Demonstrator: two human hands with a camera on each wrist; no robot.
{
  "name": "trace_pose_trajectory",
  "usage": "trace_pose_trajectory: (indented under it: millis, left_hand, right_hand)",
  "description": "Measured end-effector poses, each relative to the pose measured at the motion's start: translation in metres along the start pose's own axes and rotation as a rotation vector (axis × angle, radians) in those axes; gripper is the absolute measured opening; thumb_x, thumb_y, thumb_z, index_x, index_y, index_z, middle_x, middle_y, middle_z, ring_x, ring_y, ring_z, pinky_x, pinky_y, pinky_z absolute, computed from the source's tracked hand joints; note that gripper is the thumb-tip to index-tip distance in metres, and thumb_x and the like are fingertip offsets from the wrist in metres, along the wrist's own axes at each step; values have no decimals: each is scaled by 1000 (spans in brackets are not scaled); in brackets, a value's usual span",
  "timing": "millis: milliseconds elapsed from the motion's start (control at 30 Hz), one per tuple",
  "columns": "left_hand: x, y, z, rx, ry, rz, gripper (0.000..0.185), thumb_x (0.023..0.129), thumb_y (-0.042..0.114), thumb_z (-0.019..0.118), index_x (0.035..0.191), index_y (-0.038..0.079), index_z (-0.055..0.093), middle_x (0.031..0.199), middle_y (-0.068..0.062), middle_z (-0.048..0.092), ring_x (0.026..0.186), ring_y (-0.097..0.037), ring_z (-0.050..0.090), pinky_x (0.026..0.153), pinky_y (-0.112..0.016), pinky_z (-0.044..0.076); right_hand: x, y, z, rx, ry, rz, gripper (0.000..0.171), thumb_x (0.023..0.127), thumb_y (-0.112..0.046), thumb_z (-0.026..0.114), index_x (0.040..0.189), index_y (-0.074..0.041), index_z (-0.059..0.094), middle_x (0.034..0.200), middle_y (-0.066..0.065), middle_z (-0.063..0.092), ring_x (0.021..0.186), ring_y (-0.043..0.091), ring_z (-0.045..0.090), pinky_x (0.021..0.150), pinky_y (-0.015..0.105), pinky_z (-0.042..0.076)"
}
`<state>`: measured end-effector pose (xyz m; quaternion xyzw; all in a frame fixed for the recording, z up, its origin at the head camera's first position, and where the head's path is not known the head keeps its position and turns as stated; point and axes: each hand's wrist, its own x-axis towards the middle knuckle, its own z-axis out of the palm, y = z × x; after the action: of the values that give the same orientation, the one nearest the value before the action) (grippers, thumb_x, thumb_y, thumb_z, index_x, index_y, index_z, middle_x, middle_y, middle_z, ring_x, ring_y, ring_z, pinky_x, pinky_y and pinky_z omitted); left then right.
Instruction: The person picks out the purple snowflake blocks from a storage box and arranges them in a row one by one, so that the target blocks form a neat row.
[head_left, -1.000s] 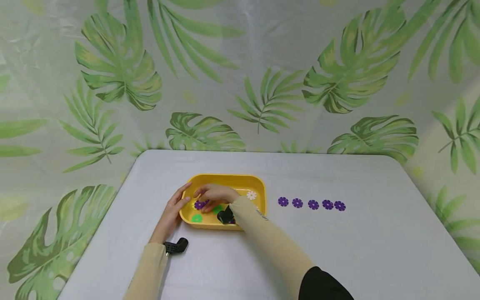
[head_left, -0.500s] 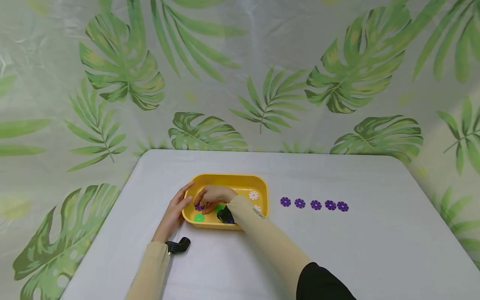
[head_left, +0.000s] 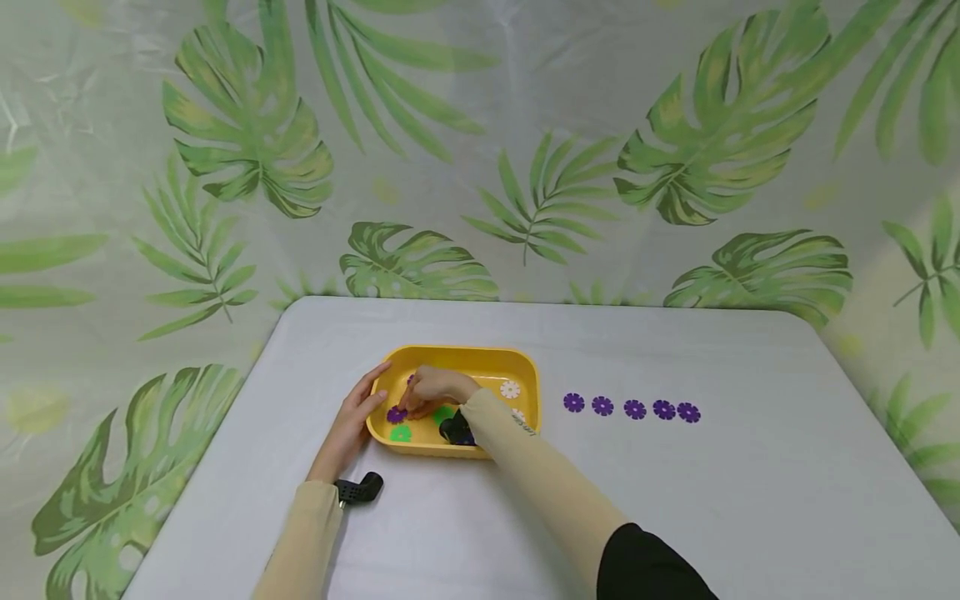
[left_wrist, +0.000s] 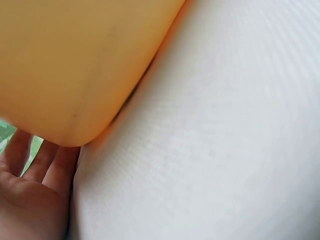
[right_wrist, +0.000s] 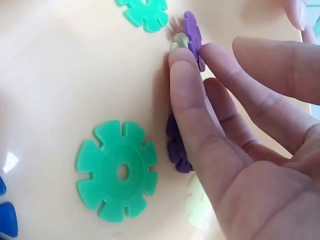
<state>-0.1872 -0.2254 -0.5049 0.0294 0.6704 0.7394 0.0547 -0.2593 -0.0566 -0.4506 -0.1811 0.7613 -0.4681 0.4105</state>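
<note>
Since a second ago the right hand (head_left: pixel 433 389) has shifted slightly toward the left end of the yellow tray (head_left: pixel 525 367), and its fingers (right_wrist: pixel 187 65) now pinch a purple disc (right_wrist: pixel 192 35) on edge, lifted off the tray floor. The left hand (head_left: pixel 352 421) keeps bracing the tray's left wall with straight fingers laid flat against it.

The pinch sits only on the disc's rim between thumb and fingertip, so I judge it could flip out and drop back among the other pieces. A pale disc (right_wrist: pixel 176 42) rests right against the purple one and might come up with it. A second purple disc (right_wrist: pixel 176 150) lies half under the fingers and could be dragged along. A green disc (right_wrist: pixel 116 171) lies flat nearby on the tray floor, another green disc (right_wrist: pixel 146 11) farther off.

To the right of the tray, five purple discs (head_left: pixel 634 408) lie in a row on the white tabletop (head_left: pixel 675 500); a careless sleeve could scatter them. Behind the tray hangs a backdrop (head_left: pixel 480 150) printed with green leaves.
</note>
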Motion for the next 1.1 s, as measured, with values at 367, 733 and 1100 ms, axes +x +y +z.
trace_pose_trajectory:
  millis: [367,733,1100]
  left_hand:
    - [-1,-1,-1,13,-16,34,48,102,13,44,149,11,34,158,-2,16,143,-17,11,114,-37,15]
    - [-1,0,1,29,-4,32,47,103,13,43,149,14,35,158,0,17,143,-17,13,114,-37,17]
    - [-2,0,1,8,9,8,47,103,14,43,149,15,35,157,1,18,143,-18,15,114,-39,18]
  right_hand:
    - [-1,3,-1,32,2,-84,17,87,11,56,98,18,67,101,23,68,89,25,67,82,33,54]
    - [-22,-1,-25,-12,72,-83,17,88,7,59,99,9,70,101,17,68,82,20,67,79,34,56]
    - [-81,23,-78,20,178,-157,14,91,1,56,101,5,64,96,13,66,83,27,64,80,47,54]
